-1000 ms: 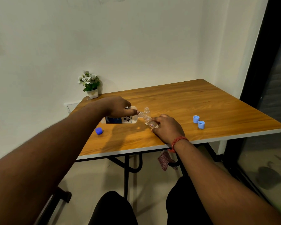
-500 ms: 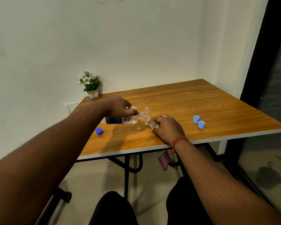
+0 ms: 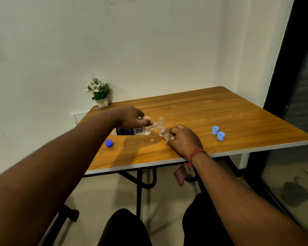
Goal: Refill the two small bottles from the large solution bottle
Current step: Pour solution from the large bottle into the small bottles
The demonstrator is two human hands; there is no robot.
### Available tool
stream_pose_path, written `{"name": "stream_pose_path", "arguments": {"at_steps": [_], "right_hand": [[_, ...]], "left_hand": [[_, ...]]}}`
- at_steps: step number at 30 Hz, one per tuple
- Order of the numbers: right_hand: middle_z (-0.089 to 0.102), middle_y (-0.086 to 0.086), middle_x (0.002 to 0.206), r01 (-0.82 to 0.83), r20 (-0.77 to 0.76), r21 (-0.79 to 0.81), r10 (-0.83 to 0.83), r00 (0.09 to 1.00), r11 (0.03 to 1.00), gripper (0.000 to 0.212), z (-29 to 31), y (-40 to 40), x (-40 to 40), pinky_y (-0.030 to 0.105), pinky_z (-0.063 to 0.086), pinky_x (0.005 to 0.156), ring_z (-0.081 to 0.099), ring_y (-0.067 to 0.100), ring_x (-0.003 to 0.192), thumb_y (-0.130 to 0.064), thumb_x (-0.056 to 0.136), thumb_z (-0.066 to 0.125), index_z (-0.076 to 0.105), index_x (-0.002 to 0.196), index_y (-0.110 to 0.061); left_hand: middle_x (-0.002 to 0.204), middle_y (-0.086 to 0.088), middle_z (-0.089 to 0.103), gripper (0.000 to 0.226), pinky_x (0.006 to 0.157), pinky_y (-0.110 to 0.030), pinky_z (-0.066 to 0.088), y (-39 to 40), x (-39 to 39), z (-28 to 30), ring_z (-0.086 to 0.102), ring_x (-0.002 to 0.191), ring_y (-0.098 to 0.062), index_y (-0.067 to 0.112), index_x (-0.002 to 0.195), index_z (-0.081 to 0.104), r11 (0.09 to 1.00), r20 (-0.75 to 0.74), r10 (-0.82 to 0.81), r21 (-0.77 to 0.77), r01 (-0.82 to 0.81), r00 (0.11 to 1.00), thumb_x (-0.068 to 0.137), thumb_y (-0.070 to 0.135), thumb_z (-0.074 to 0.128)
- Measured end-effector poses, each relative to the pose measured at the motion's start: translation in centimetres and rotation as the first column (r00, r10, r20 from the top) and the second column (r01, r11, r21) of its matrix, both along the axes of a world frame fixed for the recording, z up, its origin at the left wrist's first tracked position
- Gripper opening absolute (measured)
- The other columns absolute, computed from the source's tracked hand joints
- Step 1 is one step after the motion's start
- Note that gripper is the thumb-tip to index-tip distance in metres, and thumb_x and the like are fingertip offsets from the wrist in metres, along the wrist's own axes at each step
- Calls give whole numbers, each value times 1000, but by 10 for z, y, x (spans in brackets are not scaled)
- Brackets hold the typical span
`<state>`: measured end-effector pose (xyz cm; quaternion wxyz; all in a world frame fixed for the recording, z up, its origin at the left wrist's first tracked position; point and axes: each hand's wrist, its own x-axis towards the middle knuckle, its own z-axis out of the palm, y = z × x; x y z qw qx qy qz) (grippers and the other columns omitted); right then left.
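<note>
the left hand grips the large solution bottle, fingers curled over its body, and holds it tipped nearly level above the wooden table, its neck pointing right. the neck meets the mouth of a small clear bottle, which the right hand pinches at its base and tilts toward the large bottle. a second small bottle stands upright and uncapped just behind the two touching necks. a dark blue cap lies on the table near the left forearm. two light blue caps sit side by side to the right, well apart from the hands. a potted plant stands at the far left corner.
</note>
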<state>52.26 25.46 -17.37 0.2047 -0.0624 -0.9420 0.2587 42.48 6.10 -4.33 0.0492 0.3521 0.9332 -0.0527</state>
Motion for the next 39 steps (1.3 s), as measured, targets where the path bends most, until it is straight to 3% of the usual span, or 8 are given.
{"name": "stream_pose_path", "arguments": {"at_steps": [16,21,39], "right_hand": [[58,-12,111,3,0,2,-3,1000,1000,45,-1,0,-1,28,48,74,58,14,98,-36,83,67,61,128,-36],[58,-13,111,4,-1,2,-4,1000,1000,45,-1,0,-2,27,45,72,58,14,97,-37,83,68,61,127,-36],[56,-13,104,4,-7,-4,-4,1000,1000,43,-2,1,-2,27,43,70,58,14,95,-36,83,67,63,125,-38]], "left_hand": [[96,-2,66,64,76,-33,48,1,1,0,61,87,-16,20,112,64,1000,-10,-10,3,10,1000,91,74,37],[90,0,63,56,70,-31,44,2,0,1,60,82,-14,23,102,61,1000,-9,-6,-1,6,1000,91,73,37],[91,-2,64,58,72,-32,45,3,1,1,61,87,-18,22,102,62,1000,-29,-13,-23,12,999,92,73,36]]}}
